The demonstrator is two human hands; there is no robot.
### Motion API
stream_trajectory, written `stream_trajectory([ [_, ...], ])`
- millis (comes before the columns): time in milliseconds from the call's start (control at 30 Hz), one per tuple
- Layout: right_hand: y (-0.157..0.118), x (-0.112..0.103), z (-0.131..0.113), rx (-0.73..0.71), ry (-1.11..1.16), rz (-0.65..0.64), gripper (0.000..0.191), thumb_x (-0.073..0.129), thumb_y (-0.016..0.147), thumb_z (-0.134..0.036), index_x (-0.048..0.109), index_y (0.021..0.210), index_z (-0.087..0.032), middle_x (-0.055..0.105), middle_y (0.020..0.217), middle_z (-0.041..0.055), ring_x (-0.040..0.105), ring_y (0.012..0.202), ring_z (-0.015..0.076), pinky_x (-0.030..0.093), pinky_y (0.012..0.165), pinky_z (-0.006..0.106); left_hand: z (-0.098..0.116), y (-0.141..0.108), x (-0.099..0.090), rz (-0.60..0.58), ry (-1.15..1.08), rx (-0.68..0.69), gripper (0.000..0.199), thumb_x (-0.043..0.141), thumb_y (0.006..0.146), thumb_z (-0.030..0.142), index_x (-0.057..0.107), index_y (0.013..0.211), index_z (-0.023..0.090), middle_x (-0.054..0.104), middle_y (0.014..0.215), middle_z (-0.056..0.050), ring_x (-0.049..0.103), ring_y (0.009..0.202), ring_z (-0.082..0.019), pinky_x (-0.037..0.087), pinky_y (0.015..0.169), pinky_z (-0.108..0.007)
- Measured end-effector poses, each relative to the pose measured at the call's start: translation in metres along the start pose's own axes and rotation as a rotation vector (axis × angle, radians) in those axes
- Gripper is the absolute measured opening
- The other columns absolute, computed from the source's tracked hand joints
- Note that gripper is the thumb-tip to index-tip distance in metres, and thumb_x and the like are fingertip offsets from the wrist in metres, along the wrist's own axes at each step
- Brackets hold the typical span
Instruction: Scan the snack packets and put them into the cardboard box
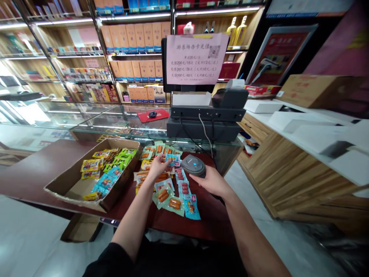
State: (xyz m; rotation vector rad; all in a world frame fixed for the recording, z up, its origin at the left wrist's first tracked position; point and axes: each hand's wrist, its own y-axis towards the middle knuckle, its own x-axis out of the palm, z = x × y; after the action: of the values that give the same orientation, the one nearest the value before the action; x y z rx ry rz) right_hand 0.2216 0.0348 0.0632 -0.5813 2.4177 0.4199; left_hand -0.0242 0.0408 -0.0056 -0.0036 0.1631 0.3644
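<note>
A small blue snack packet (173,159) is pinched in the fingers of my left hand (159,166), raised over the other packs. My right hand (211,181) is wrapped round a dark grey barcode scanner (193,165), its head close to the right end of the packet. Below and around my left hand lie clear packs of small sausages (175,204), some orange and some pinkish. Another blue packet (191,207) rests at the near right of this group. To the left, a shallow cardboard box (72,188) holds yellow, green and blue snack packets (106,180).
The dark red table (170,225) meets a glass display counter (135,130). Behind stands a checkout terminal with a pink paper sign (196,59), with cables (203,132) hanging down. A wooden cabinet (276,173) is at right. A second cardboard box (80,227) sits below the table.
</note>
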Motion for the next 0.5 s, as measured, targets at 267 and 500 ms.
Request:
stream_trajectory([
  [267,-0.0005,-0.0025,-0.0043,-0.001,-0.023,-0.002,0.039,0.065,0.081,-0.040,0.069,0.113,-0.017,0.074,0.075,0.0050,0.071,0.079,0.0237,0.053,0.074,0.033,0.0012,0.0020,-0.0039,-0.070,-0.147,-0.087,0.037,0.082,0.064,0.029,0.058,0.087,0.015,0.064,0.068,0.002,0.067,0.054,-0.015,0.049,0.049,-0.021],
  [500,0.0001,-0.0025,-0.0031,0.006,-0.016,-0.031,0.043,0.065,0.082,-0.041,0.068,0.117,-0.016,0.075,0.075,0.0048,0.071,0.079,0.0239,0.054,0.075,0.033,0.0013,0.0017,-0.0033,-0.073,-0.137,-0.055,0.039,0.084,0.061,0.033,0.060,0.087,0.015,0.065,0.067,0.001,0.063,0.053,-0.012,0.050,0.049,-0.021],
])
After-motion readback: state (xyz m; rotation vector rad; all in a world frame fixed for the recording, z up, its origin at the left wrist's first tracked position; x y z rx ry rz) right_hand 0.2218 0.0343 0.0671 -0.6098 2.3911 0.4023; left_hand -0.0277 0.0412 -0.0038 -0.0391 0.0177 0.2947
